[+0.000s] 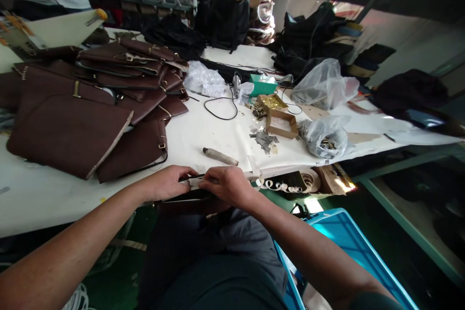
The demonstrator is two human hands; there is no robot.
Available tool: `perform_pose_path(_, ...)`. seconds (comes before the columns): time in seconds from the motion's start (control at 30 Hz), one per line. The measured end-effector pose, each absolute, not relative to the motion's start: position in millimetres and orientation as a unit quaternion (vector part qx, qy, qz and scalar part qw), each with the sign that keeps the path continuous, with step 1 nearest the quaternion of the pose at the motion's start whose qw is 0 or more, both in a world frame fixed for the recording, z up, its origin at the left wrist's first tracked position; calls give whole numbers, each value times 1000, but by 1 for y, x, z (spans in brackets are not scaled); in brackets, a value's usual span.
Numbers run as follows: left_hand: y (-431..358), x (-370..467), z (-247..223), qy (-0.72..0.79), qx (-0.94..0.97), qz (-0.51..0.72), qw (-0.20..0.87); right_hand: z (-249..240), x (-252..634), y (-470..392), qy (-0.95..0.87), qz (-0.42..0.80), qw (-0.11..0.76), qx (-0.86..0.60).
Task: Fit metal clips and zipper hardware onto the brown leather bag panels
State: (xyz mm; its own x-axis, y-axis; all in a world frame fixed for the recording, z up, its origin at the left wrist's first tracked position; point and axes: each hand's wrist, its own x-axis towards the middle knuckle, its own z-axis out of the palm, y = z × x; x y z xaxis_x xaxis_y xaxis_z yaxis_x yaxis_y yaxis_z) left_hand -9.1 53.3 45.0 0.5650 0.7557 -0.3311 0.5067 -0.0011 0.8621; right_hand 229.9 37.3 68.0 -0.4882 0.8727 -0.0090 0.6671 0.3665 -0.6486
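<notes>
both hands' fingers (215, 174) closed on a dark brown piece (189, 207)

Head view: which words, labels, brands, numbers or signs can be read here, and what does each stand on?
None can be read.
White machine at upper left: dark, letter-like marks near its left end, too blurred to read.
Brown bags: no lettering made out.
Dark brown piece in the hands: no lettering made out.
Green box and blue crate: no lettering made out.
</notes>
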Motion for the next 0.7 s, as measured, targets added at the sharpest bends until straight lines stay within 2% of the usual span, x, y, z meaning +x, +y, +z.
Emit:
perform_pose_path(0.2, 44, -25, 32, 445, 656, 139, 593, 55, 219, 29, -803, 294, 100, -509)
perform_pose_path(0.47, 47, -29, 35, 445, 664, 117, 589, 49, 210, 34, -808, 270, 81, -517)
perform_pose_path(0.7, 40, -20, 33, 491, 696, 100, 515, 48, 206, 32, -803, 237, 42, -546)
